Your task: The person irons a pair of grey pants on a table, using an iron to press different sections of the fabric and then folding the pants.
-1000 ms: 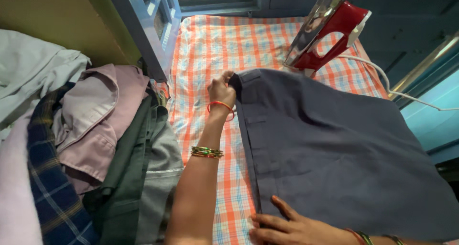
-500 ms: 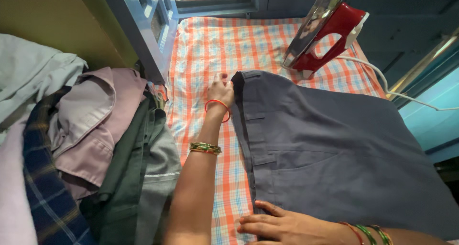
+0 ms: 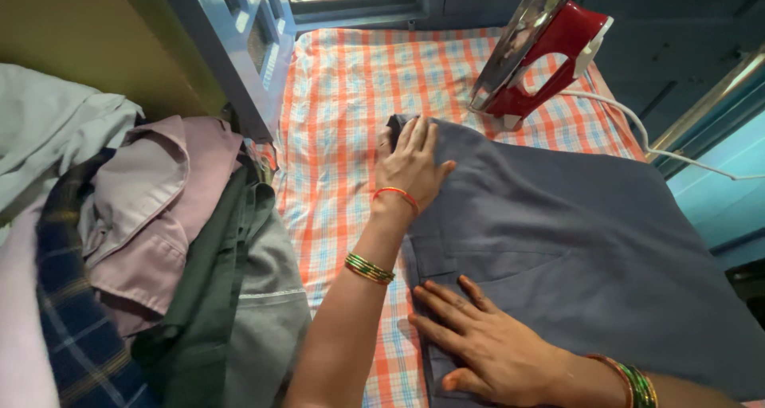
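Note:
A dark grey-blue garment (image 3: 574,249), which looks like trousers with a waistband and a pocket, lies spread on an orange and blue checked cloth (image 3: 343,105). My left hand (image 3: 413,165) rests flat, fingers apart, on the garment's far left corner at the waistband. My right hand (image 3: 490,340) lies flat with spread fingers on the near part of the waistband, beside the pocket. Neither hand grips anything. A red iron (image 3: 542,49) stands upright on its heel on the checked cloth, just beyond the garment.
A heap of clothes (image 3: 143,241) fills the left side: pale blue, mauve, dark green, grey and navy checked pieces. The iron's white cord (image 3: 637,125) trails to the right. A blue frame (image 3: 239,41) stands at the cloth's left edge, a window behind.
My left hand has gone from pinching the garment's corner to lying flat on it. My right hand has slid further up onto the waistband. The garment lies flatter.

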